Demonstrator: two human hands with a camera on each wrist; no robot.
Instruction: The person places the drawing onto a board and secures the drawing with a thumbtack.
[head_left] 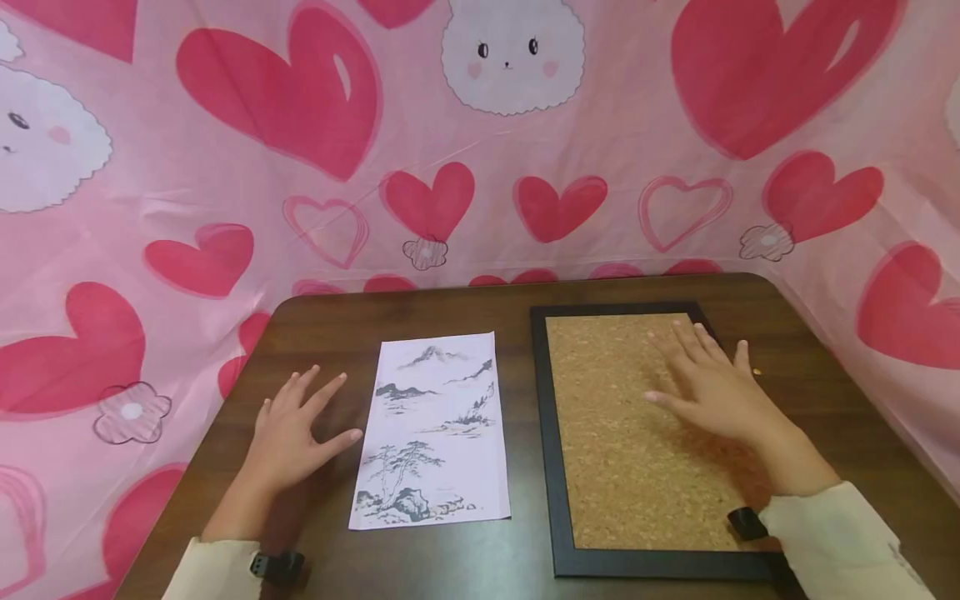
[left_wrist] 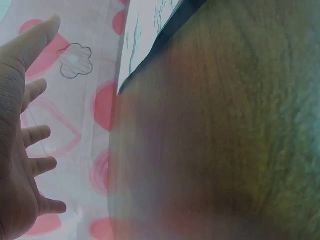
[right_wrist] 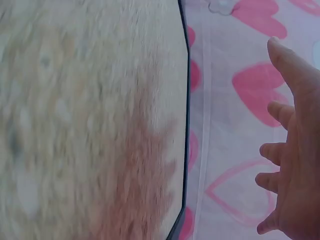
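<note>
A dark wood-grained table (head_left: pixel 450 312) with rounded corners fills the lower frame; creased pink cloth (head_left: pixel 487 150) printed with red hearts hangs behind. At lower centre lies a white sheet (head_left: pixel 435 425) inked with mountains and trees; at lower right, a black-framed cork board (head_left: pixel 607 450). The left hand (head_left: pixel 288 437), fingers spread, empty, hovers beside the sheet; the right hand (head_left: pixel 720 396), equally spread and empty, hovers above the board.

Left sleeve (head_left: pixel 213 571): cream, loose cuff | left wristband (head_left: pixel 279 567): black, segmented strap, dark block on inner side | right sleeve (head_left: pixel 840 537): matching cream, creased | right wrist device (head_left: pixel 747 524): small, black, rounded, projecting beside cuff | left hand (head_left: pixel 288 442), right hand (head_left: pixel 716 396): bare
</note>
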